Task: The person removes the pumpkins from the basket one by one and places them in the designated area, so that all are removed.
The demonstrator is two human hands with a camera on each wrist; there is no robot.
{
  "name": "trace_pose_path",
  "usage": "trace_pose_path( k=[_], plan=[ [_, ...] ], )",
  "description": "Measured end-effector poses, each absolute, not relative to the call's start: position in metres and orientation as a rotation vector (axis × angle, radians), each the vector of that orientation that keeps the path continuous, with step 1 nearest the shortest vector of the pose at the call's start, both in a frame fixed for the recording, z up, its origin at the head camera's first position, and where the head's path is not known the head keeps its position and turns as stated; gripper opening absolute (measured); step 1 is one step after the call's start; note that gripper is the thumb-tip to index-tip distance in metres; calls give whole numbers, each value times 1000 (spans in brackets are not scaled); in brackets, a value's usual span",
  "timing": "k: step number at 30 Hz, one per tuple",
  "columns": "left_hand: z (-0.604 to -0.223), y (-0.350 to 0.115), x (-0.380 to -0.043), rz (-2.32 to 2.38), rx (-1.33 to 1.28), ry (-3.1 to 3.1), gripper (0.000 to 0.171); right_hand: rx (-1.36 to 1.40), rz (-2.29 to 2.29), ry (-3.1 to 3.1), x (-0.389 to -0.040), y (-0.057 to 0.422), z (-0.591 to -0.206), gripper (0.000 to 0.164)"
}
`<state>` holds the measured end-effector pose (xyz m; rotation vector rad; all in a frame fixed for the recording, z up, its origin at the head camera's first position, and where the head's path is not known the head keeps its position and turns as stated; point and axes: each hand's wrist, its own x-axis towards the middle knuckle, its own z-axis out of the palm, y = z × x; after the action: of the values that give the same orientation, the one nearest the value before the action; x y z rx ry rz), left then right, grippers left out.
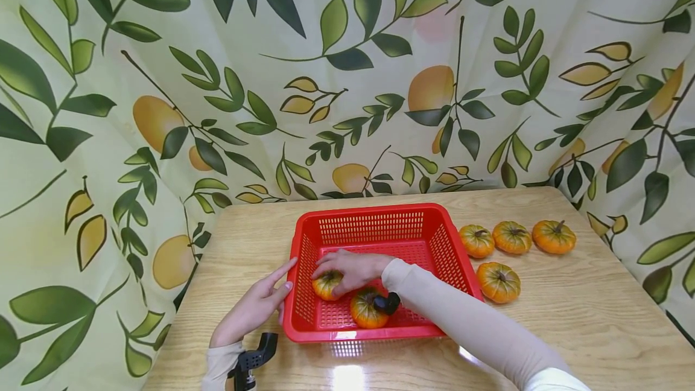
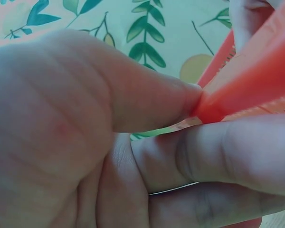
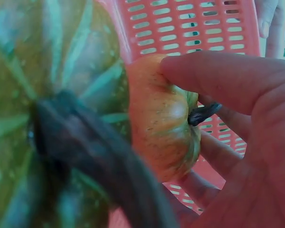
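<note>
Inside the red plastic basket (image 1: 374,335), my right hand (image 1: 353,270) holds a small orange pumpkin (image 1: 326,287) near the left wall. In the right wrist view the thumb and fingers curl round this pumpkin (image 3: 156,118), its dark stem turned toward the palm. A second pumpkin (image 1: 366,312) lies in the basket below my right wrist; it looms large and blurred at the left of the right wrist view. My left hand (image 1: 260,303) grips the basket's left rim. The left wrist view shows its thumb on the rim (image 2: 256,80) and fingers underneath.
Several more pumpkins sit on the wooden table right of the basket: three in a back row, including one at the far end (image 1: 554,237), and one nearer (image 1: 498,282). A leaf-patterned cloth (image 1: 347,107) hangs behind the table and at both sides.
</note>
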<state>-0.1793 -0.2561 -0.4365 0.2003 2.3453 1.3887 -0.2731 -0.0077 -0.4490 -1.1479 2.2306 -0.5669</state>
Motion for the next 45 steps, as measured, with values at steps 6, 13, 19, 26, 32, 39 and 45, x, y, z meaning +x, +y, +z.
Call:
trace_pose_path(
  k=[6, 13, 19, 26, 32, 39, 45],
  plan=[
    [-435, -258, -178, 1395, 188, 2342, 59, -1141, -594, 2212, -275, -9, -453, 54],
    [-435, -259, -176, 1399, 204, 2349, 59, -1057, -620, 2185, -276, -10, -457, 55],
    [-436, -259, -176, 1396, 221, 2359, 58, -1032, -619, 2193, -274, -10, -458, 56],
    [-436, -258, -176, 1393, 200, 2360, 58, -998, -544, 2234, -271, -10, -459, 64],
    [-436, -257, -176, 1392, 186, 2355, 58, -972, -533, 2247, -270, -12, -458, 63],
    [-436, -255, -177, 1399, 200, 2344, 58, -976, -512, 2289, -268, -8, -456, 61],
    [-437, -255, -178, 1400, 224, 2340, 58, -999, -600, 2296, -268, -1, -449, 64]
  ],
)
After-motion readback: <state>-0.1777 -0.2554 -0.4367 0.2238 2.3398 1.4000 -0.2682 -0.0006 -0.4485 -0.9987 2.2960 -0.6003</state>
